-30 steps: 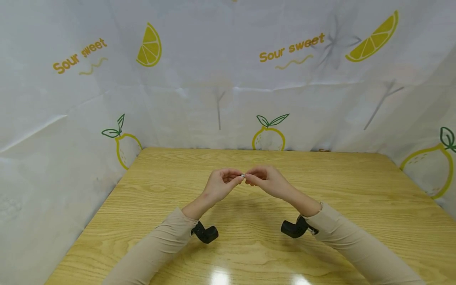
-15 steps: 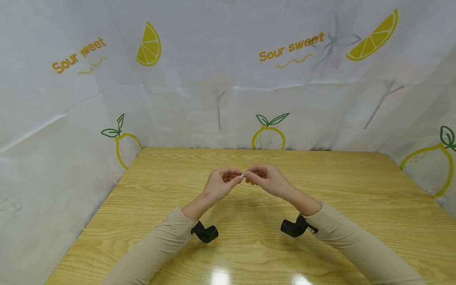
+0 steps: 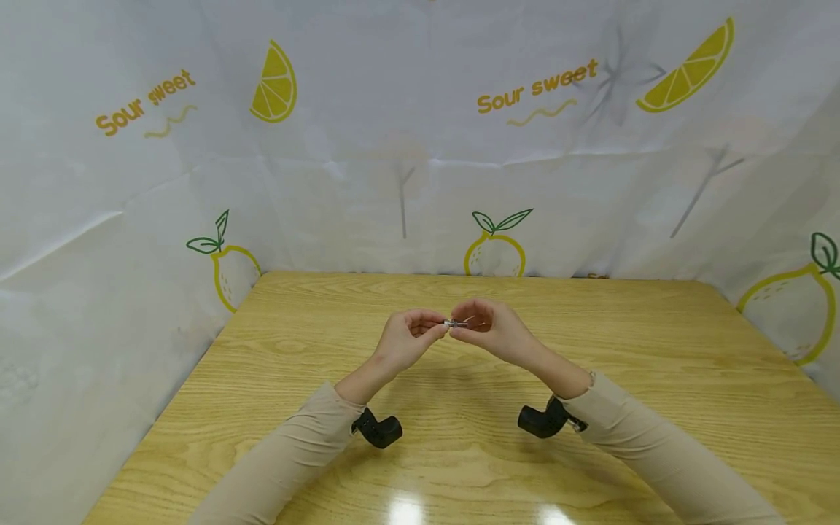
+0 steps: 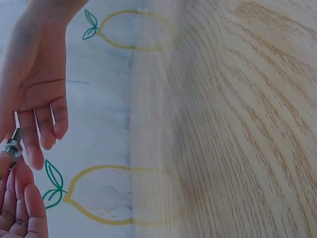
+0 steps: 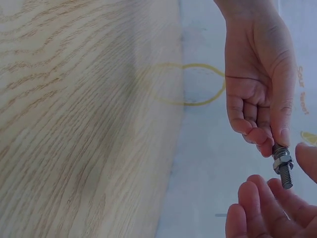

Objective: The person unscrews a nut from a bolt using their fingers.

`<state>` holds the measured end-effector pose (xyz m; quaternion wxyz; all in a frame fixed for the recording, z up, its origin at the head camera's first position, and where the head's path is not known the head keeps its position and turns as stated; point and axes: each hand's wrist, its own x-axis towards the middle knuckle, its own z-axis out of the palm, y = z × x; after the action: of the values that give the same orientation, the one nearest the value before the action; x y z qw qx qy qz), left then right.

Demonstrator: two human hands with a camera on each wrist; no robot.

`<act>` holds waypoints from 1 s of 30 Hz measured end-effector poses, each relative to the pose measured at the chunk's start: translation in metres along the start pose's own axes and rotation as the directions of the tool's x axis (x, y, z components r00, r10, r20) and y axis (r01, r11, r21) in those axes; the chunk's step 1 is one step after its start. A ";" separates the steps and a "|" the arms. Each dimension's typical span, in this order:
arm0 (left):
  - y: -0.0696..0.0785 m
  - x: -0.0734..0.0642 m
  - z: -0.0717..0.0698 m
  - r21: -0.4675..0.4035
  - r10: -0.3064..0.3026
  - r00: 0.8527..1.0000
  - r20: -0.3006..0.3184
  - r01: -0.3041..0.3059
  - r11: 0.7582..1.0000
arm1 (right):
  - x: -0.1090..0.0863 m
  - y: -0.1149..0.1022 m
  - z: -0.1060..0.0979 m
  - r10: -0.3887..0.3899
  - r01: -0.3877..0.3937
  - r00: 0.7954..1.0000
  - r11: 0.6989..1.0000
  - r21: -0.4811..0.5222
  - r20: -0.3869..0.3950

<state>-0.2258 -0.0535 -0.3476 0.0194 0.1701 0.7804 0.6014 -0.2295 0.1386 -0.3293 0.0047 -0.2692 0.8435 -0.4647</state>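
A small metal bolt (image 5: 287,178) with a nut (image 5: 283,161) on its thread is held above the table. My left hand (image 3: 405,340) pinches one end of it between thumb and fingertips; that end is hidden by the fingers. The threaded end points toward my right hand (image 3: 496,332), whose thumb and fingers are parted around it. In the right wrist view a gap shows between those fingertips and the thread. The left wrist view has the bolt at the far left edge, between both hands.
The wooden table (image 3: 328,306) spreads beneath both hands. A white cloth (image 3: 367,204) with printed lemons hangs behind it and at the sides. Black camera mounts (image 3: 380,430) are strapped to both wrists, below the beige sleeves.
The right thumb and fingers, earlier together at the bolt's free end, have spread apart, so the thread now shows between them. The left hand stays in place with the bolt.
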 end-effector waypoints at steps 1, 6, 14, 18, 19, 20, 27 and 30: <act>0.000 0.000 0.000 0.000 0.002 1.000 0.001 -0.002 1.000 | 0.000 0.000 0.000 -0.001 0.001 1.000 1.000 -0.005 0.005; 0.001 -0.001 0.000 0.015 -0.006 1.000 0.001 0.006 1.000 | 0.000 0.000 -0.002 0.013 -0.012 0.999 1.000 -0.020 0.052; -0.001 -0.001 0.000 -0.002 0.011 1.000 0.002 -0.011 1.000 | -0.001 -0.002 -0.002 0.016 -0.015 0.999 1.000 -0.023 0.033; -0.001 -0.001 0.000 -0.009 0.011 1.000 0.000 -0.011 1.000 | 0.000 -0.002 -0.001 0.021 -0.020 0.999 1.000 -0.011 0.042; -0.001 -0.001 0.001 -0.007 0.009 1.000 -0.001 -0.009 1.000 | 0.000 -0.002 -0.001 0.024 -0.023 0.998 1.000 -0.008 0.050; -0.001 -0.001 0.001 -0.004 0.006 1.000 -0.002 -0.006 1.000 | 0.000 -0.002 -0.001 0.025 -0.025 0.998 1.000 -0.008 0.060; -0.002 -0.001 0.001 0.011 0.006 1.000 -0.005 -0.006 1.000 | -0.001 0.000 0.000 0.023 -0.021 0.997 0.999 -0.033 0.068; -0.003 -0.001 0.001 0.006 0.008 1.000 -0.008 -0.008 1.000 | -0.001 -0.001 0.000 0.011 -0.009 1.000 0.999 -0.047 0.029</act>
<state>-0.2256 -0.0532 -0.3505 0.0133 0.1711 0.7816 0.5997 -0.2280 0.1387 -0.3289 0.0132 -0.2719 0.8554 -0.4407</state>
